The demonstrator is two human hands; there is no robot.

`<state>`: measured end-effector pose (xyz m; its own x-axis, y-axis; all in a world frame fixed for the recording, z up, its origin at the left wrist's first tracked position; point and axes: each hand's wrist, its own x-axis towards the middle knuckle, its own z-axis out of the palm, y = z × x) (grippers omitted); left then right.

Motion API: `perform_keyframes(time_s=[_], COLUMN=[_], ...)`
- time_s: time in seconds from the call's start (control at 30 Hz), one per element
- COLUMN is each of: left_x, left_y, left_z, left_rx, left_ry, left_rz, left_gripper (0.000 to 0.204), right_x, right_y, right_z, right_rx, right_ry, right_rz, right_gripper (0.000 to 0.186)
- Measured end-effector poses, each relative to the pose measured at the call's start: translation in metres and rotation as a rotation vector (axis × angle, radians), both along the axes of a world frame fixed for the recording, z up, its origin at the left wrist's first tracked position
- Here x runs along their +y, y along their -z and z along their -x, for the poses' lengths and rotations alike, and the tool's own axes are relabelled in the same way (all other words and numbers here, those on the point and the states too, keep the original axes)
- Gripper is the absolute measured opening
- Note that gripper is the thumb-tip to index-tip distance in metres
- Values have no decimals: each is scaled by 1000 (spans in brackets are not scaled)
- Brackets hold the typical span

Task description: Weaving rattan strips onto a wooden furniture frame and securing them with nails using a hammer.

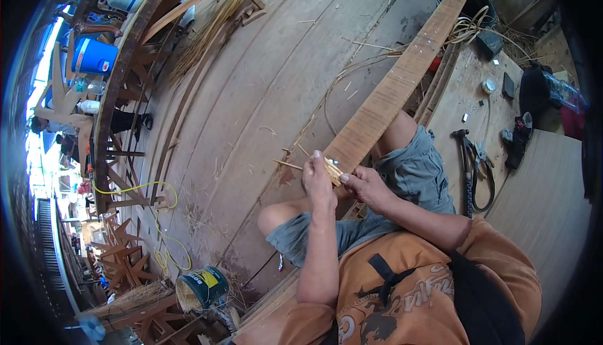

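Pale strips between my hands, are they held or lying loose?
Held: the left hand grasps the pale strips, ends poking out past it, with the right hand at one end.

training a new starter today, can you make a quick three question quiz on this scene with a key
1. Multiple choice: what do the left hand and right hand hold between them?
A) a roll of tape
B) thin pale strips
C) a saw

2. True or false: the hammer lies on the person's left.

3. Short answer: what colour is the looped cord on the person's left?

Key:
1. B
2. False: the hammer lies on the person's right.
3. Yellow
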<state>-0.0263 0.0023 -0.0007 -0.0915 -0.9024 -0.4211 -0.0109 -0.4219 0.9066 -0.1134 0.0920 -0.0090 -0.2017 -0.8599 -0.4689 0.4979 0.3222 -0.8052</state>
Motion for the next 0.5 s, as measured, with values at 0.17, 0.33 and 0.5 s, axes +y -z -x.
perform_keyframes(time_s=[0.17,0.33,0.5], left_x=[8,9,6], left_y=[-1,-1,8], left_z=[14,20,13], left_rx=[-52,-144,-371], left_ry=[-70,-84,6], left_rz=[-98,-56,284], left_gripper=[37,36,43], right_x=[0,5,54], right_y=[16,33,-26], right_z=[0,5,38], right_rx=[-12,168,158], right_ry=[5,-89,-217], right_rz=[43,103,83], right_gripper=[34,28,34])
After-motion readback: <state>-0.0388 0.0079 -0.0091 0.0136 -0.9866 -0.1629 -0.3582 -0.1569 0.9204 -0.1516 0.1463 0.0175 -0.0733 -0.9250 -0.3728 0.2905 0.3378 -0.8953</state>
